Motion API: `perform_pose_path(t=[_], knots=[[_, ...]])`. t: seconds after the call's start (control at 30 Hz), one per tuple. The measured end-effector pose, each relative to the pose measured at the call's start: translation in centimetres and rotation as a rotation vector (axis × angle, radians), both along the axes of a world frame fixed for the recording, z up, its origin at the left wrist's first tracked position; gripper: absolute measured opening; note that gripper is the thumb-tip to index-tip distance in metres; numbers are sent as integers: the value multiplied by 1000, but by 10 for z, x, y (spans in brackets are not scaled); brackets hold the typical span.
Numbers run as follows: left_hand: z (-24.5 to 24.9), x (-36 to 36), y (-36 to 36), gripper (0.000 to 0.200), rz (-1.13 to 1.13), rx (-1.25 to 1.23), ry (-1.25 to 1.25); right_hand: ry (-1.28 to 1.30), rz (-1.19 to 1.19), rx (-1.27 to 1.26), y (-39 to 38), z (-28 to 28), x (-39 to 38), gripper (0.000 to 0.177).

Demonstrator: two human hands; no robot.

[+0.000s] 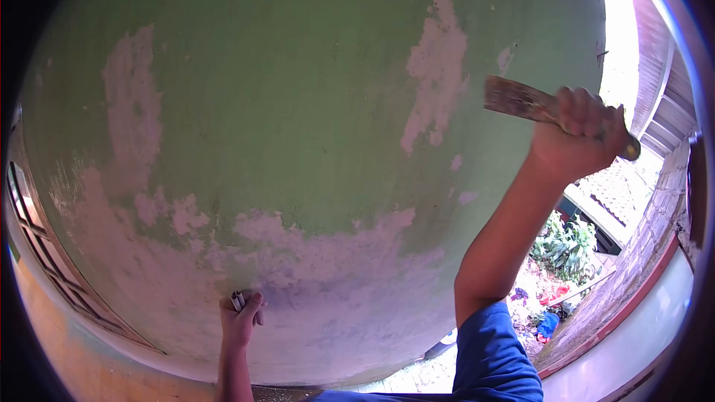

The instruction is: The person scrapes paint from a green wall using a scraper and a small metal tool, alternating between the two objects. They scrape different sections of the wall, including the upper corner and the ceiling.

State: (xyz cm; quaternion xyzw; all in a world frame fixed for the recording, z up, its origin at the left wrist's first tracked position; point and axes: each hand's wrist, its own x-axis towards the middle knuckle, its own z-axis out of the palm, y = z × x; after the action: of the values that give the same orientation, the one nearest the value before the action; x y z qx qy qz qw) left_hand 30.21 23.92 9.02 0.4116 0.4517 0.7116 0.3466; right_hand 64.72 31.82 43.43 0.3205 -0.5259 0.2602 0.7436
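Note:
My right hand [573,141] is raised at the right, fingers wrapped round the handle of a scraper [516,98]. Its flat, worn brown blade points left in front of the wall, and the handle's butt sticks out behind my fist. Low in the view, my left hand [243,316] is closed on a thin white stick-like thing [237,300] close to the wall; what kind of thing it is, I cannot tell. The green-painted wall [298,104] fills most of the view, with pale bare patches [436,59] where paint is gone, widest along its lower part.
A barred window frame [59,275] runs along the left. To the right, beyond the wall's edge, are leafy plants [566,242], a blue item [547,326] on the ground and a brick wall [633,260]. Corrugated roofing [674,97] hangs above.

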Motion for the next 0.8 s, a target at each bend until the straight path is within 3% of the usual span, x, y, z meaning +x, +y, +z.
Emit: perform_pose_path(t=[0.1,0.17,0.23,0.37,0.43,0.57,0.7,0.77,0.8], knots=[[-3,-1,1,26,-5,5,-9,4,54,100,1,1,5,29],[-4,-3,1,26,-8,-3,15,170,-156,-211,7,4,-29,27],[-5,-3,1,26,-5,-7,15,122,-178,-220,6,6,-19,31],[-1,-3,0,24,-4,-32,9,2,89,84,-3,2,11,29],[0,-2,0,24,2,-36,14,249,-31,-172,7,5,-3,29],[3,-1,-2,24,2,-31,21,103,-162,-211,3,3,-23,29],[3,-1,-2,24,8,-50,11,-19,60,81,5,4,10,28],[3,-1,-2,24,3,-46,21,197,75,-275,7,11,-14,28],[3,-2,-2,24,0,-50,25,201,-171,-260,8,11,-33,30]])
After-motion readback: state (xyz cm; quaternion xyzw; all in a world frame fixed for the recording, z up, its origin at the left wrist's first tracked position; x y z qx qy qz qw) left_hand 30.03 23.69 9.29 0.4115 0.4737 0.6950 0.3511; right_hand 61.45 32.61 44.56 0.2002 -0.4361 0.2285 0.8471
